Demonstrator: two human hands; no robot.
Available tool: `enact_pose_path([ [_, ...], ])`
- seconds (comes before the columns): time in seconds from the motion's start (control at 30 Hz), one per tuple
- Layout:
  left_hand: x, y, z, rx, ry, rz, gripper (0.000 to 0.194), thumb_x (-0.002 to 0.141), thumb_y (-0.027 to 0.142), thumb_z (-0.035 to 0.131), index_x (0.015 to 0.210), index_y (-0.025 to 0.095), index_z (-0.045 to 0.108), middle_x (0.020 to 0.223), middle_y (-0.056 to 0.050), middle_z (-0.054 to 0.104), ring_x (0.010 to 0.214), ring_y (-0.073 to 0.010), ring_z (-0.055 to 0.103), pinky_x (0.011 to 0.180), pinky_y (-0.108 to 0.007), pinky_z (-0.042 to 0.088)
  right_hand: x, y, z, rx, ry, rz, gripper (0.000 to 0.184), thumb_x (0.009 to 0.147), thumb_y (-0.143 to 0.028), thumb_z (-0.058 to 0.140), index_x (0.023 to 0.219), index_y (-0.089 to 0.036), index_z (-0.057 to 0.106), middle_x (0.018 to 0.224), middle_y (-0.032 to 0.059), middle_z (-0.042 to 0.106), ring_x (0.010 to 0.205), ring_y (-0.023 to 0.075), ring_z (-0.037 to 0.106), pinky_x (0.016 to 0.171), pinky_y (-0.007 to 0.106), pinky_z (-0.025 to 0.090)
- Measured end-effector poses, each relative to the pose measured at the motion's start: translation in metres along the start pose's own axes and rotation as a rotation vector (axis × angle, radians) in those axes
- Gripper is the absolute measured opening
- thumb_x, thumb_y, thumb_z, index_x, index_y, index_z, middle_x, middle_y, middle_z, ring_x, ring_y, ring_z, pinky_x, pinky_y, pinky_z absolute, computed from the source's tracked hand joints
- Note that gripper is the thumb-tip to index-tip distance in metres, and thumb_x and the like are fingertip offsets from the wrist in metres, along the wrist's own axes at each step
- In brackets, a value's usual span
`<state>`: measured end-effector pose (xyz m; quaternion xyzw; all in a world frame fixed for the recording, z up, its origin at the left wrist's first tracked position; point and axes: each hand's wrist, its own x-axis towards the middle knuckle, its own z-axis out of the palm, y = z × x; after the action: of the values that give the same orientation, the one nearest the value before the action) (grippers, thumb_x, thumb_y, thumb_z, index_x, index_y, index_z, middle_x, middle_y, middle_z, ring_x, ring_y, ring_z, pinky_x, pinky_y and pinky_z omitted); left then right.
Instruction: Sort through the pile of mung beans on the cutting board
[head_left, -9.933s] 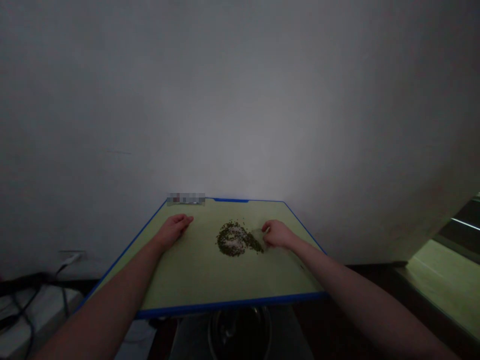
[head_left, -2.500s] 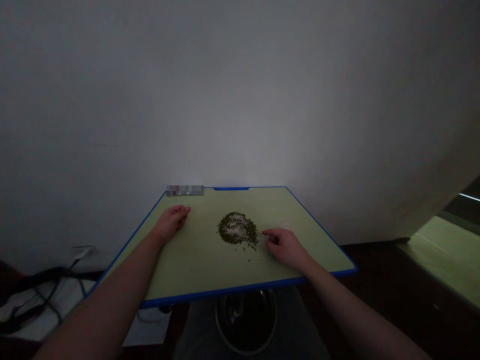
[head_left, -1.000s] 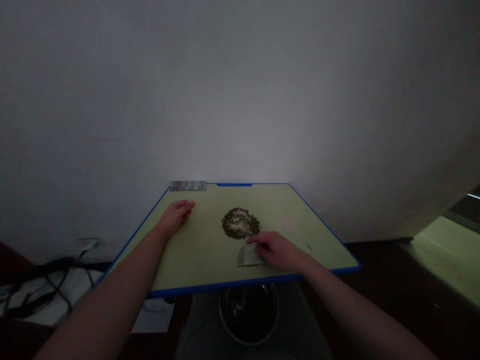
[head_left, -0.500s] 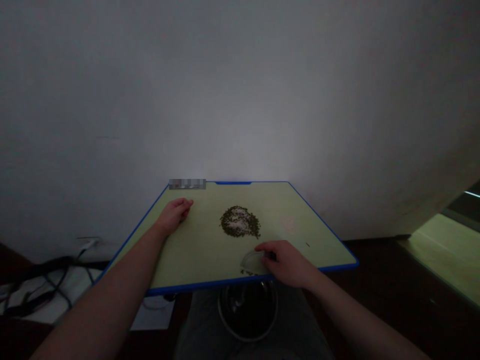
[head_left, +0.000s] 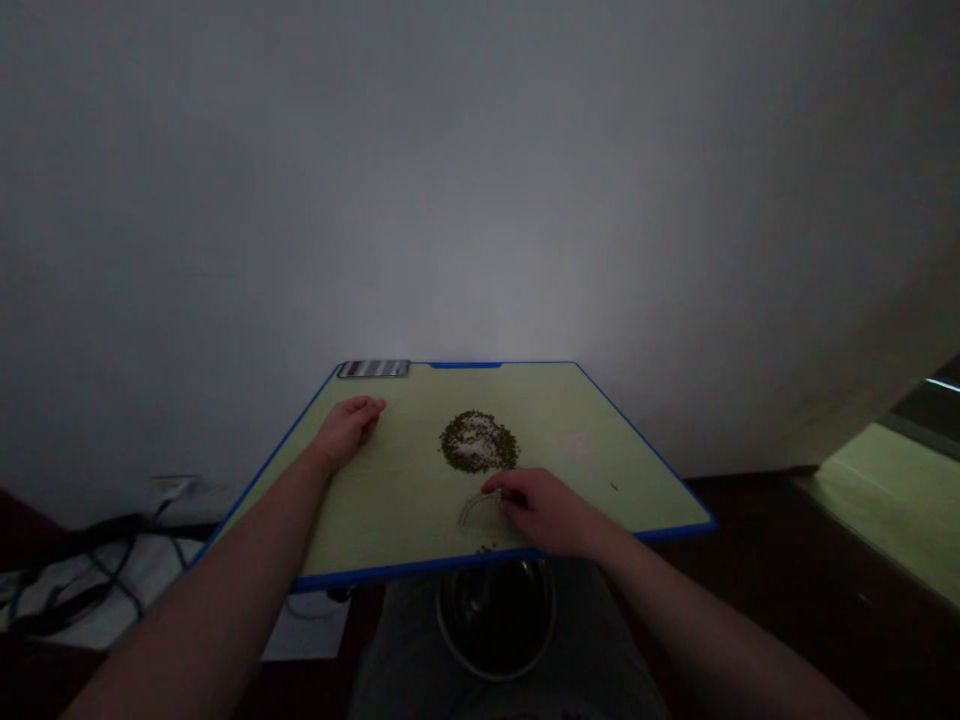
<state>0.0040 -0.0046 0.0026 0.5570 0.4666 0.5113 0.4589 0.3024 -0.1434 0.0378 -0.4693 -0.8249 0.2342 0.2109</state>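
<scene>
Right hand (head_left: 546,508), fingers grasping clear half-round plastic protractor (head_left: 472,504), has moved toward green-and-white grain heap (head_left: 466,457); left hand (head_left: 349,430) unmoved, finger state unclear.

From the person's head, the camera is looking forward and down across the blue-rimmed table (head_left: 397,510), facing the far wall (head_left: 480,190), which is filling the upper half; it is watching from above the near edge, taking in the metal bowl (head_left: 496,645) below.

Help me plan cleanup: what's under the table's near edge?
A bowl, grey cloth beside it and, further left, a pale surface. The bowl's inside is too dark to read; the table covers its far rim and anything beyond.
</scene>
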Motion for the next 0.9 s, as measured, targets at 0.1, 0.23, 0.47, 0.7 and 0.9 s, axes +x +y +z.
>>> enact_pose_path([
  [0.1, 0.0, -0.001, -0.001, 0.002, -0.015, 0.007, 0.029, 0.065, 0.039, 0.057, 0.055, 0.017, 0.042, 0.046, 0.006, 0.035, 0.036, -0.0041, 0.029, 0.035, -0.019, 0.018, 0.0, 0.0, 0.004, 0.011, -0.066, 0.009, 0.034, 0.072, -0.014, 0.043, 0.102, -0.018, 0.06, 0.085, 0.0039, 0.064, 0.073, 0.0127, 0.054, 0.067, 0.023, 0.038],
  [0.23, 0.001, -0.001, -0.001, -0.006, -0.026, 0.014, 0.029, 0.066, 0.038, 0.057, 0.055, 0.017, 0.041, 0.045, 0.006, 0.035, 0.037, -0.0042, 0.028, 0.035, -0.02, 0.016, -0.007, 0.005, 0.004, 0.056, -0.109, 0.044, 0.034, 0.073, -0.016, 0.044, 0.103, -0.019, 0.059, 0.08, 0.0028, 0.063, 0.066, 0.0115, 0.053, 0.061, 0.022, 0.038],
  [0.47, 0.002, -0.004, -0.001, -0.031, -0.026, 0.015, 0.029, 0.064, 0.038, 0.058, 0.055, 0.017, 0.041, 0.045, 0.007, 0.035, 0.036, -0.0039, 0.028, 0.036, -0.02, 0.016, -0.026, 0.008, 0.003, 0.161, -0.021, 0.073, 0.029, 0.075, -0.019, 0.044, 0.1, -0.019, 0.059, 0.086, 0.0038, 0.061, 0.073, 0.0127, 0.053, 0.064, 0.024, 0.041],
  [0.7, 0.001, -0.002, 0.0, -0.005, -0.011, 0.011, 0.03, 0.064, 0.04, 0.058, 0.055, 0.017, 0.042, 0.045, 0.007, 0.036, 0.035, -0.0041, 0.029, 0.035, -0.02, 0.017, -0.055, 0.0, 0.0, 0.04, 0.35, 0.13, 0.023, 0.079, -0.028, 0.044, 0.092, -0.018, 0.06, 0.077, 0.005, 0.061, 0.067, 0.0135, 0.054, 0.062, 0.025, 0.043],
  [0.9, -0.001, 0.001, 0.0, -0.016, -0.013, 0.014, 0.031, 0.064, 0.04, 0.058, 0.054, 0.017, 0.041, 0.044, 0.007, 0.035, 0.034, -0.0039, 0.028, 0.035, -0.02, 0.017, -0.047, -0.027, 0.024, -0.33, 0.342, -0.227, 0.024, 0.08, -0.017, 0.041, 0.096, -0.017, 0.059, 0.088, 0.0077, 0.063, 0.081, 0.0146, 0.055, 0.073, 0.027, 0.043],
])
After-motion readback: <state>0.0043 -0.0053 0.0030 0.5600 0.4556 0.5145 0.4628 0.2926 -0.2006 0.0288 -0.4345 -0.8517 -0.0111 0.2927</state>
